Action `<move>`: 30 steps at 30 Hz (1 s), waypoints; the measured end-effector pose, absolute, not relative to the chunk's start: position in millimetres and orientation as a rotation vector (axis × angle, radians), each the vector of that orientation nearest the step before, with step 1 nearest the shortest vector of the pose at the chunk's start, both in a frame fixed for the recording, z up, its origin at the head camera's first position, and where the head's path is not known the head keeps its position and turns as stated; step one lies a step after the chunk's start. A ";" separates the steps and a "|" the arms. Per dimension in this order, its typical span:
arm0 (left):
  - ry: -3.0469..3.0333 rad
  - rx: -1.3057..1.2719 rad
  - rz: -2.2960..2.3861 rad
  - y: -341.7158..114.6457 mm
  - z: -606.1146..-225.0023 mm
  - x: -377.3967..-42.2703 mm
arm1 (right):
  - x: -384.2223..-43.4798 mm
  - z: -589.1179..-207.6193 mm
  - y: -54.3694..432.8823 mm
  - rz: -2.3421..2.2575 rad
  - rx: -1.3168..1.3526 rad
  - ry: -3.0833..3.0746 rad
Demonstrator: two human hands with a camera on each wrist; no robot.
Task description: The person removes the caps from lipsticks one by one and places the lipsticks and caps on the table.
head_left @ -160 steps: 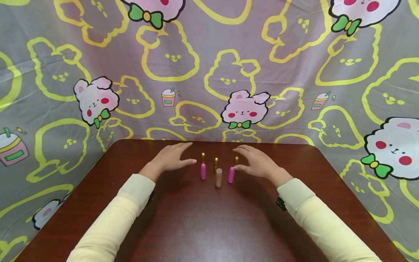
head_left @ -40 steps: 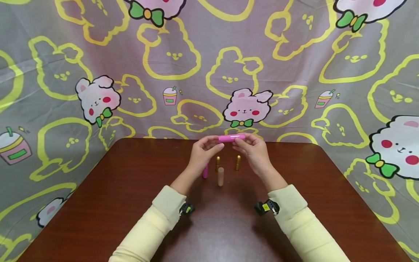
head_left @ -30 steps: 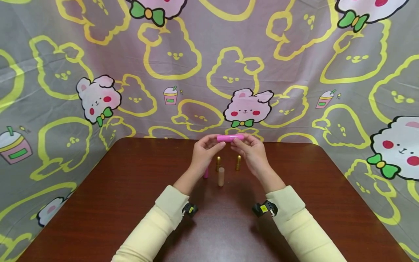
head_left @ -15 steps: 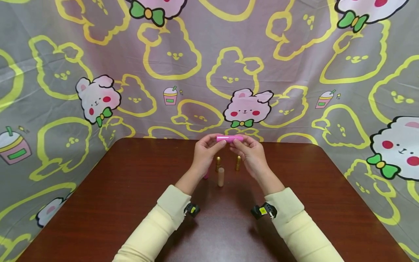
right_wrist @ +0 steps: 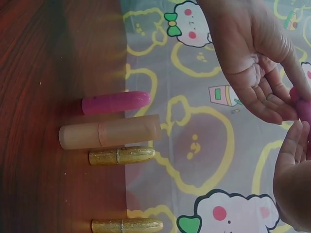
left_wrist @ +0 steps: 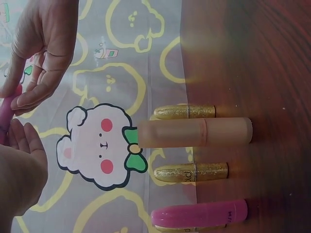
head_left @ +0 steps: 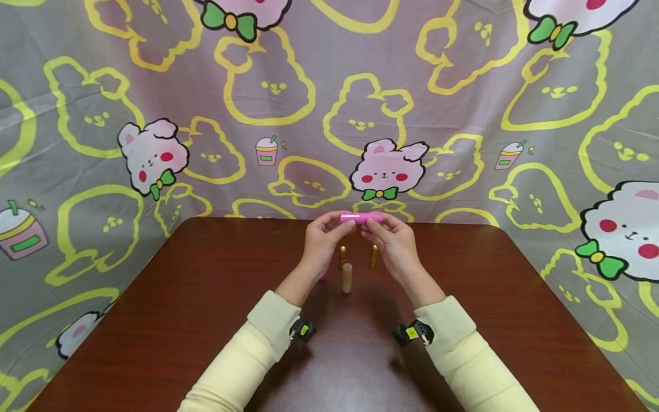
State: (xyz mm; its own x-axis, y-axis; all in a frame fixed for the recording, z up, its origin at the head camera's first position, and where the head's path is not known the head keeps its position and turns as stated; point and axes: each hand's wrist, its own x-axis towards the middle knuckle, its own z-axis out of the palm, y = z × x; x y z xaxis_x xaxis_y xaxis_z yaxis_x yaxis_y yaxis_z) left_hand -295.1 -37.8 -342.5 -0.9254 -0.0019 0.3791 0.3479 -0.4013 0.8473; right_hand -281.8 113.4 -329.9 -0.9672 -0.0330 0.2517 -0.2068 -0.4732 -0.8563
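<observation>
Fingers of the left hand [head_left: 318, 245] and right hand [head_left: 397, 243] are pinching opposite ends of a pink tube [head_left: 360, 218], which they are holding level off the worktop [head_left: 170, 297], at about twelve o'clock from the tan tube [head_left: 347, 279]. Pinching lightly and lining the ends up along nine and three o'clock should be serving best, with both thumbs pressing evenly.

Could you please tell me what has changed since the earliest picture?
One pink tube has been lifted and turned from upright to level; the left hand and right hand, earlier open and apart, have come together and hold it between them. The other pink tube, beige tube and gold tubes stay standing as before.
</observation>
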 end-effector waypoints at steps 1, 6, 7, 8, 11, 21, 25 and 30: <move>-1.580 -0.469 -2.421 -38.0 -342.4 -295.0 | -281.8 -330.1 113.2 2.586 0.359 -1.551; -1.597 -0.448 -2.412 -38.6 -341.7 -293.8 | -282.6 -331.4 112.2 2.579 0.368 -1.533; -1.597 -0.446 -2.411 -38.7 -341.6 -293.7 | -282.9 -331.5 111.9 2.579 0.372 -1.529; -1.595 -0.444 -2.410 -38.7 -341.3 -293.3 | -283.1 -331.7 111.6 2.577 0.375 -1.526; -1.577 -0.446 -2.414 -38.9 -340.8 -292.8 | -283.7 -331.7 110.8 2.570 0.384 -1.523; -1.568 -0.479 -2.418 -42.7 -341.3 -292.3 | -284.7 -331.1 110.0 2.555 0.391 -1.555; -1.577 -0.485 -2.416 -43.5 -342.2 -292.4 | -285.0 -331.2 110.3 2.542 0.386 -1.569; -1.574 -0.480 -2.413 -43.9 -342.9 -292.6 | -285.3 -331.5 109.9 2.515 0.360 -1.590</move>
